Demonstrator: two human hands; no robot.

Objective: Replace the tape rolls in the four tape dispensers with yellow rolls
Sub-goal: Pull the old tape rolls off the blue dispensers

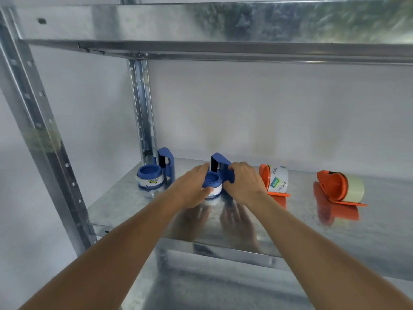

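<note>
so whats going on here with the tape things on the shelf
A person has both hands on the second blue dispenser on a metal shelf: the left hand wraps its tape roll, the right hand grips the blue frame. Another blue dispenser and two orange dispensers sit untouched.

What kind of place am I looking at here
Probably a storeroom or stock area. The things sit on a bare galvanized metal shelf with slotted uprights against a plain white wall, and four tape dispensers, two blue and two orange, are lined up on it.
</note>
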